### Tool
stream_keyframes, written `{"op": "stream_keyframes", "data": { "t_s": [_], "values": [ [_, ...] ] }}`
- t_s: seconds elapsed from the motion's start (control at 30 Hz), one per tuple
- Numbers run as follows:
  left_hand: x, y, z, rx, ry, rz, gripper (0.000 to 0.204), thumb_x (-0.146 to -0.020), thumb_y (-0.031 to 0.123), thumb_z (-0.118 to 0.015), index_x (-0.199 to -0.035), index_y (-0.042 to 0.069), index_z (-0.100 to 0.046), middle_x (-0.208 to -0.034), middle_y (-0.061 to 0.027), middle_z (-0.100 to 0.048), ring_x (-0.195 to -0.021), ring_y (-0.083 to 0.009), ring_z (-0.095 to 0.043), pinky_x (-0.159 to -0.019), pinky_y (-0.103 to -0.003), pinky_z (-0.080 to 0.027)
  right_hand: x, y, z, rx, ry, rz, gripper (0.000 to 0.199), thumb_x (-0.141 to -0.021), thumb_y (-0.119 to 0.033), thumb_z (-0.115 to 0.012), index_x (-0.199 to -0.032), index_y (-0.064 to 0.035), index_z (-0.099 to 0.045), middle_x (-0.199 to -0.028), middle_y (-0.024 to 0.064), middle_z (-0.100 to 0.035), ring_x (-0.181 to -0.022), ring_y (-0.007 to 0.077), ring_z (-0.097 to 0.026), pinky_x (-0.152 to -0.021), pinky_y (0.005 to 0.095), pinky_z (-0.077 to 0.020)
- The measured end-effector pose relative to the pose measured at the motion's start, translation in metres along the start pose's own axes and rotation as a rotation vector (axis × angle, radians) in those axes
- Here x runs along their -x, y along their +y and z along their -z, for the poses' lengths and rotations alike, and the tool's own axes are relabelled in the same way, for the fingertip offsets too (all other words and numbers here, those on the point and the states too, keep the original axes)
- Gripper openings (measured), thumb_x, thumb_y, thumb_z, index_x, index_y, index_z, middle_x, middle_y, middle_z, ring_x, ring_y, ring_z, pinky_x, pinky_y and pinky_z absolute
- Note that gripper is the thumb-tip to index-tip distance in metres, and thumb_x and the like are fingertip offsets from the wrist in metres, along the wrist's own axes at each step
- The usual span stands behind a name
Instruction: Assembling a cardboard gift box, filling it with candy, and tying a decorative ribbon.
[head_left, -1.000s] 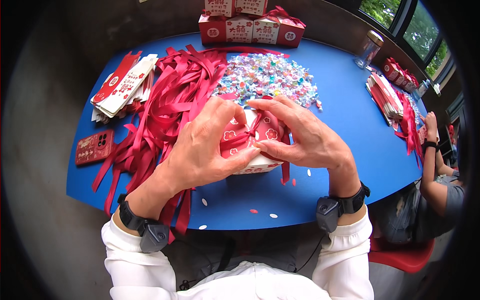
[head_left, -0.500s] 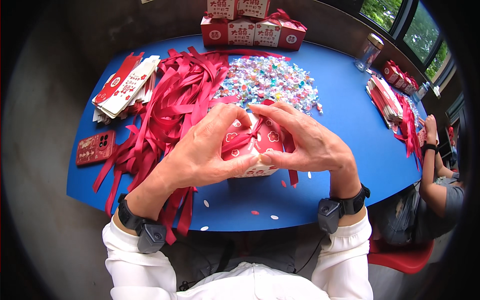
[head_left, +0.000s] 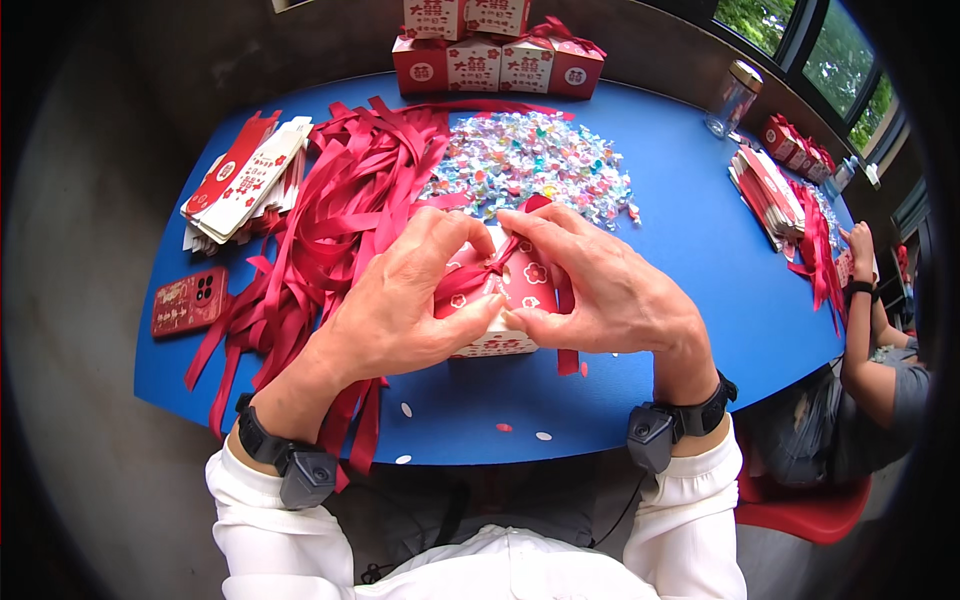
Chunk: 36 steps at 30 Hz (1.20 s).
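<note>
A small red and white gift box with flower outlines stands on the blue table before me. A dark red ribbon crosses its top with a knot in the middle, and one tail hangs down the right side. My left hand curves round the box's left side, thumb at the near top edge. My right hand wraps the right side the same way, its thumb close to the left one. Both sets of fingertips reach the far top edge; the box's sides are partly hidden behind my hands.
Loose red ribbons lie left of the box. Beyond it spreads a heap of wrapped candies. Flat folded boxes and a red phone are at left; finished boxes stand at the back. Another person's arm is at right.
The box and both my hands have shifted slightly left, and the ribbon tail with them. The grip on the box looks the same.
</note>
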<state>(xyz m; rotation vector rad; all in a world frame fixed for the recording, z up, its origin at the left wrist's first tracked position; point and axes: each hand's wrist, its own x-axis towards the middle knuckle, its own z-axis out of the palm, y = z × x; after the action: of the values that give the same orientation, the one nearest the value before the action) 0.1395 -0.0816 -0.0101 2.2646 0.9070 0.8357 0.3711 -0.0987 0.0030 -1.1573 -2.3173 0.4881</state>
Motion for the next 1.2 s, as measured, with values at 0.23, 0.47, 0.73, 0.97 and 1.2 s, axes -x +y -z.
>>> {"op": "stream_keyframes", "data": {
  "t_s": [0.23,0.47,0.73,0.97,1.2],
  "values": [
    [0.0023,-0.0017,0.0018,-0.017,-0.029,-0.013,0.042,-0.086,0.015,-0.070,-0.122,0.001,-0.053,-0.115,-0.0138,-0.055,-0.111,-0.0262,-0.058,-0.099,-0.038,-0.047,0.0020,-0.0039,-0.0016,0.036,0.042,-0.008,0.069,-0.080,-0.034,-0.072,-0.134,0.0029,-0.051,-0.118,0.0258,-0.057,-0.104,0.0419,-0.062,-0.091,0.0448,-0.0524],
    [0.0038,0.0061,0.0062,-0.092,-0.096,0.049,0.063,-0.089,0.025,-0.068,-0.145,0.004,-0.048,-0.124,-0.0175,-0.052,-0.117,-0.0313,-0.056,-0.102,-0.041,-0.045,0.0016,-0.0043,-0.0001,0.030,0.013,-0.001,0.069,-0.080,-0.029,-0.072,-0.135,0.0075,-0.050,-0.119,0.0244,-0.057,-0.105,0.0385,-0.063,-0.093,0.0413,-0.0522],
    [0.0064,0.0026,0.0027,-0.131,-0.060,0.014,0.062,-0.090,0.030,-0.064,-0.146,0.007,-0.049,-0.123,-0.0204,-0.049,-0.111,-0.0362,-0.059,-0.096,-0.044,-0.048,0.0014,-0.0045,-0.0019,0.035,0.008,-0.003,0.069,-0.080,-0.025,-0.071,-0.135,0.0092,-0.050,-0.122,0.0236,-0.058,-0.106,0.0354,-0.064,-0.093,0.0396,-0.0525],
    [0.0055,0.0023,0.0009,-0.133,-0.052,0.045,0.061,-0.089,0.025,-0.064,-0.146,0.007,-0.050,-0.126,-0.0192,-0.050,-0.116,-0.0344,-0.056,-0.102,-0.042,-0.045,0.0011,-0.0047,-0.0082,0.154,0.153,0.084,0.061,-0.082,-0.029,-0.070,-0.128,0.0058,-0.052,-0.110,0.0232,-0.058,-0.093,0.0406,-0.064,-0.081,0.0441,-0.0560],
    [0.0067,0.0043,0.0015,-0.139,-0.054,0.084,0.061,-0.089,0.027,-0.065,-0.145,0.006,-0.051,-0.126,-0.0192,-0.050,-0.116,-0.0347,-0.057,-0.101,-0.042,-0.046,0.0015,-0.0063,-0.0015,0.133,0.053,0.019,0.065,-0.081,-0.027,-0.074,-0.134,0.0019,-0.052,-0.119,0.0210,-0.060,-0.098,0.0342,-0.065,-0.086,0.0389,-0.0543]
  ]
}}
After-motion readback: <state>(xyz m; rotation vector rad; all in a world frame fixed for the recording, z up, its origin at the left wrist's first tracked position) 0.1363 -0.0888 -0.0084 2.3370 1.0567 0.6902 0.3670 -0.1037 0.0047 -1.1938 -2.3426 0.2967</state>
